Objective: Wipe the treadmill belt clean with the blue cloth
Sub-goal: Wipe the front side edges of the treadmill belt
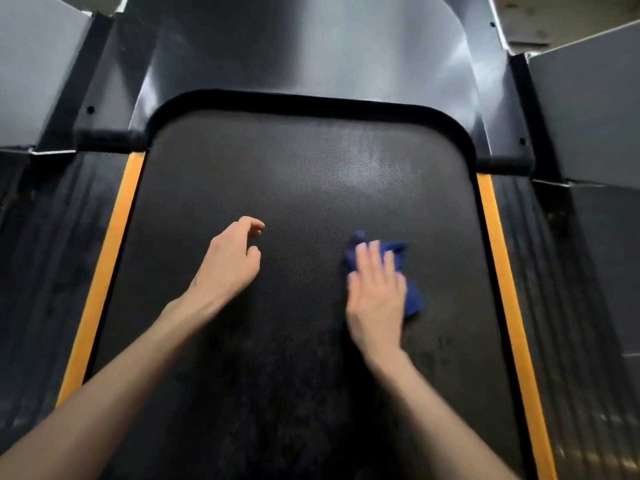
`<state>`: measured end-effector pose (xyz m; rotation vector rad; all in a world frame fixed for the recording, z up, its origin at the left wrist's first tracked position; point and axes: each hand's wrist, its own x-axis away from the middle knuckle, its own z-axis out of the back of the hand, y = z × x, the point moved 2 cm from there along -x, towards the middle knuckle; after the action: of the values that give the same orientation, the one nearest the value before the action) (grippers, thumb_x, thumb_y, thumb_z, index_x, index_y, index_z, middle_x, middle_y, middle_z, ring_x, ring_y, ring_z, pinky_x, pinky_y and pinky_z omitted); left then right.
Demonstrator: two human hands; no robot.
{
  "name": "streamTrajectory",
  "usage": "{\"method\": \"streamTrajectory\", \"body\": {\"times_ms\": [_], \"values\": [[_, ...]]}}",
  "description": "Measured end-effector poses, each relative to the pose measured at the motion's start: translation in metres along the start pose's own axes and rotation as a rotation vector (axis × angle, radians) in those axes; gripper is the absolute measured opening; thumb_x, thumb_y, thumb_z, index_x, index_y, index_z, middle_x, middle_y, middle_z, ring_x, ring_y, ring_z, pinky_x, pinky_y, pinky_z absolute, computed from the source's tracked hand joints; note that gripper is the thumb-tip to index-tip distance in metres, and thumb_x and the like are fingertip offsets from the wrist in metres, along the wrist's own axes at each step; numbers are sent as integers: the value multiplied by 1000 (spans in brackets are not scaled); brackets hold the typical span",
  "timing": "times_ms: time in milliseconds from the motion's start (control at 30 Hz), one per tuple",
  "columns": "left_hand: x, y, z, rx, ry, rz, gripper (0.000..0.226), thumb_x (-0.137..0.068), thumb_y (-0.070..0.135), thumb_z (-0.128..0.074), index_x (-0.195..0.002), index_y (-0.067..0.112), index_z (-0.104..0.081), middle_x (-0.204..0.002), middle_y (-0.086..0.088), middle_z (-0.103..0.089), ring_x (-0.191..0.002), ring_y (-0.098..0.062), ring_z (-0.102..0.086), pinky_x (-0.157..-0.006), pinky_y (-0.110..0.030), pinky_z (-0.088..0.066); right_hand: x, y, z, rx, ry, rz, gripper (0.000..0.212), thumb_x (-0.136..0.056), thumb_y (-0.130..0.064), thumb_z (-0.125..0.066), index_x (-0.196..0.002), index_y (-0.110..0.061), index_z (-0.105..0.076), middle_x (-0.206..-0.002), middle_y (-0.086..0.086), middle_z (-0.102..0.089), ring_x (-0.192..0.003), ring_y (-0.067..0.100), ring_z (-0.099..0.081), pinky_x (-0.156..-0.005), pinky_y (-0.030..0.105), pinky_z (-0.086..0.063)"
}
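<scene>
Head view. The treadmill belt [294,174] fills the middle of the picture, black and finely dimpled. A curved black rim [311,102] closes off the belt's far end. Along the belt's left edge runs an orange strip [104,271], and a second orange strip [509,289] follows its right edge. Bare belt lies open between the two hands, beyond them towards the rim, and on the near side of them.

The right grip [375,292] lies palm down on the right half of the belt, fingers straight and together, released and pressing flat on the blue cloth [414,299]. The cloth is bunched under the palm and shows past the fingertips and at the side nearest the belt's right edge. Both are blurred. The left grip [228,265] is over the left half of the belt, fingers loosely curled, grasping nothing. I cannot tell if it touches the belt.

A pale sheen marks the belt between the cloth and the rim. Past the belt's far end rises a glossy dark cover [311,46]. Dark ribbed side rails [45,237] lie outside the orange strips, and grey panels [588,116] stand further out on both sides of the belt.
</scene>
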<state>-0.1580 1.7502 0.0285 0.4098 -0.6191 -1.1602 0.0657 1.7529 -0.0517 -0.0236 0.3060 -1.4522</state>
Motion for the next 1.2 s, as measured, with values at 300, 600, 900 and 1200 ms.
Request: {"method": "streamTrajectory", "body": {"times_ms": [300,600,900,1200], "values": [[-3,19,-20,-18,-40,-82,40,-87,-2,-45,-124,11,-51,-125,-5,-57,-119,-18,-51,-98,-19,-31,1,91,14,65,-100,21,51,-96,-35,-29,-142,-16,-43,-148,3,-39,-134,26,-40,-108,45,-32],[-6,38,-34,-22,-49,-187,38,-84,-4,-46,-118,9,-56,-121,-8,-60,-114,-19,-55,-97,-18,-32,85,-10,12,-111,-175,515,48,-94,-35,-41,-141,-24,-43,-149,-4,-38,-138,18,-35,-108,35,-27],[-3,27,-39,-153,-37,-184,36,-83,-1,-47,-116,10,-58,-102,-10,-63,-99,-28,-51,-90,-32,-37,-35,110,11,-38,-49,-75,49,-95,-28,-29,-137,-12,-49,-143,8,-46,-129,32,-45,-104,47,-33],[-5,32,-51,-145,-54,-169,37,-82,1,-47,-116,11,-57,-101,-8,-63,-97,-29,-52,-90,-39,-42,36,92,21,-49,-197,433,49,-93,-23,-33,-142,-22,-39,-150,-4,-34,-137,18,-33,-109,32,-22]]}}
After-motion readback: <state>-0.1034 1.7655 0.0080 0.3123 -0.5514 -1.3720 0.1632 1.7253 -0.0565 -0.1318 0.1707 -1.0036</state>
